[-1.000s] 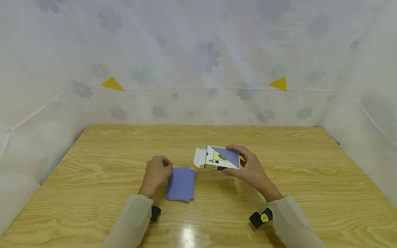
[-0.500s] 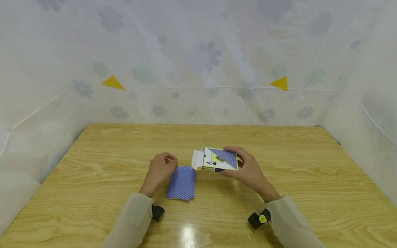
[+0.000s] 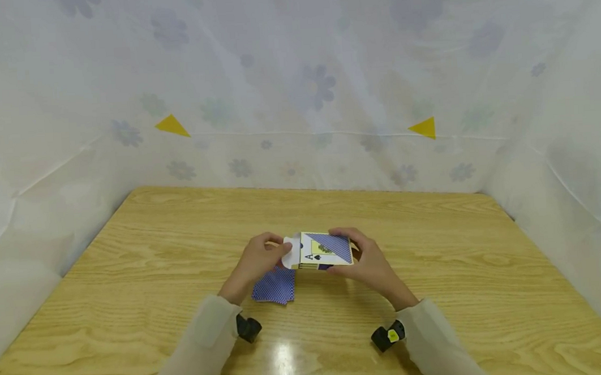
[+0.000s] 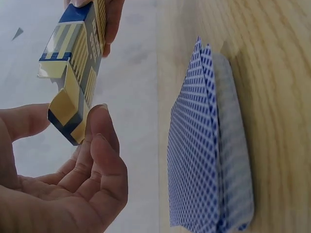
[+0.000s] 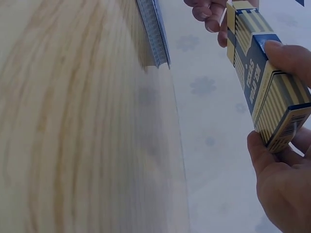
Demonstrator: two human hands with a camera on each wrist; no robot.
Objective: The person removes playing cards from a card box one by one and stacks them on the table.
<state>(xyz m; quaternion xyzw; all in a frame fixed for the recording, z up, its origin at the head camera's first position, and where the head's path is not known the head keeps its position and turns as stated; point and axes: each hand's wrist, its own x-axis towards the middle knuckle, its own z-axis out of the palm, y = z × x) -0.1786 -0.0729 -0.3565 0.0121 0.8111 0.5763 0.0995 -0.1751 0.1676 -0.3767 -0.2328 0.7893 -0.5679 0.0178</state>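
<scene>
My right hand (image 3: 368, 266) grips the card box (image 3: 326, 249) by its closed end, above the table; the right wrist view shows fingers and thumb along its sides. The box bears an ace of spades and a blue checked corner, and its open end points left. My left hand (image 3: 258, 260) pinches the raised end flap (image 4: 66, 109) between thumb and fingers. Below, a slightly uneven stack of blue-checked playing cards (image 3: 275, 286) lies face down on the table, partly hidden by the left hand in the head view.
The wood-grain table (image 3: 180, 228) is enclosed by pale flowered sheeting (image 3: 284, 69) at the back and sides. Two yellow triangles mark the back sheet, the left triangle (image 3: 172, 126) and the right triangle (image 3: 424, 128). Each wrist wears a black camera, such as the right camera (image 3: 387, 336).
My left hand has moved right from beside the card stack and taken hold of the box flap. The right hand has brought the box left and slightly nearer. The stack stays put.
</scene>
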